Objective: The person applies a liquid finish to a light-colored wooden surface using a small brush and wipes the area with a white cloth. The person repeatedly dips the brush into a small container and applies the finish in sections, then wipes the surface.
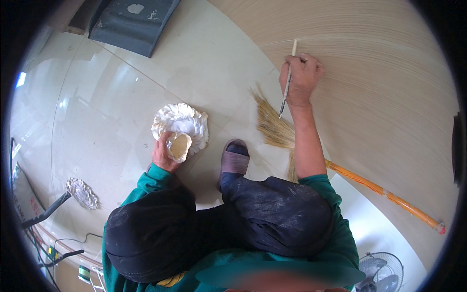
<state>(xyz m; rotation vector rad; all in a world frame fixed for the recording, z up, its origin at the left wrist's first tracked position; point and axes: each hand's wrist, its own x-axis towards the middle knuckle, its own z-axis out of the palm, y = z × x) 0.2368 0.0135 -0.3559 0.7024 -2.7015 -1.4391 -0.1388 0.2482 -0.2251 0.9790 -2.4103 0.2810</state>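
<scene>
My right hand (302, 78) is closed round a thin paintbrush (288, 86). Its pale tip lies at a light seam line on the wood-grain panel (379, 92) at the right; its dark, spattered end points back toward my forearm. Lower on the left, my left hand (164, 155) grips a small cup (179, 146) with beige stuff inside and what looks like clear plastic round its rim. Just behind the cup, a ruffled white cloth-like piece (187, 117) spreads on the tiled floor. Whether the hand touches that piece I cannot tell.
A straw broom (272, 124) with an orange handle (374, 189) leans by the panel, beside my right forearm. My sandalled foot (234, 158) is between my hands. A dark board (131, 24), another ruffled piece (82, 193), cables and a fan (382, 272) lie around.
</scene>
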